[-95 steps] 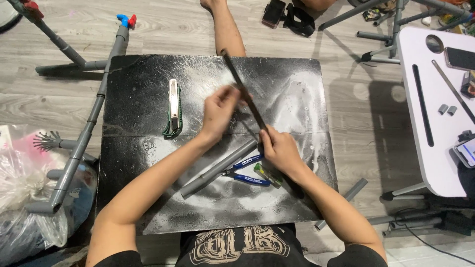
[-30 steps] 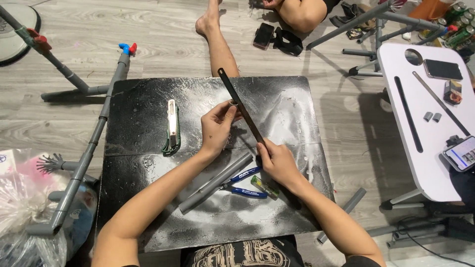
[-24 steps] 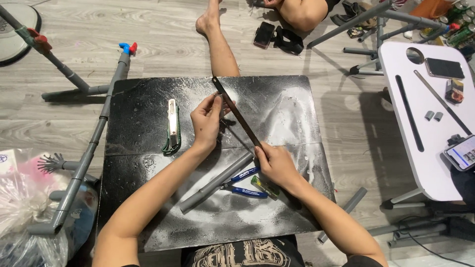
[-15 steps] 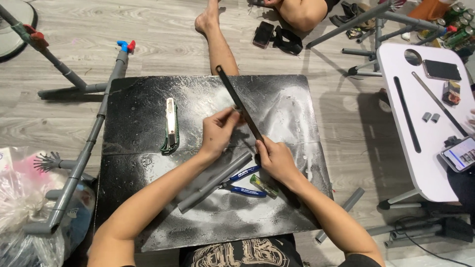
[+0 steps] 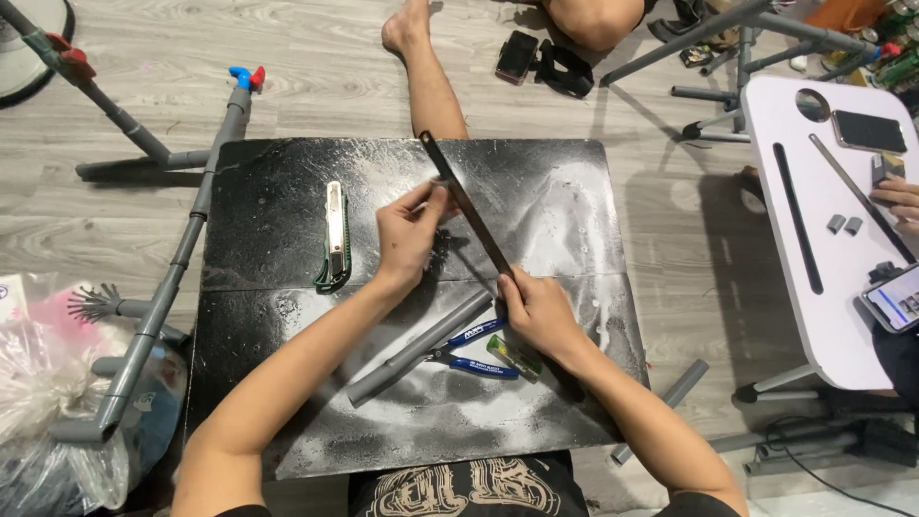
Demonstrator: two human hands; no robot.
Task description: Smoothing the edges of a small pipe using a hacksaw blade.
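A long thin black strip [image 5: 466, 206] slants over a black, white-dusted board [image 5: 287, 182]. My left hand [image 5: 407, 233] pinches the strip near its upper part. My right hand [image 5: 536, 311] grips its lower end. Just below my hands lie a grey plastic pipe [image 5: 421, 347], blue-handled pliers [image 5: 474, 349] and a small green tool [image 5: 512, 358]. A utility knife [image 5: 333, 236] with a green and cream body rests on the board, left of my left hand.
A grey pipe frame [image 5: 163, 287] with red and blue caps runs along the board's left side. Plastic bags [image 5: 48, 383] sit at lower left. A white table [image 5: 833, 220] with a phone, strips and another person's hand [image 5: 900, 196] stands at right. Someone's leg [image 5: 426, 67] lies beyond the board.
My left hand slid up the strip toward its far end, then came back down to its upper middle. My right hand kept its grip on the lower end.
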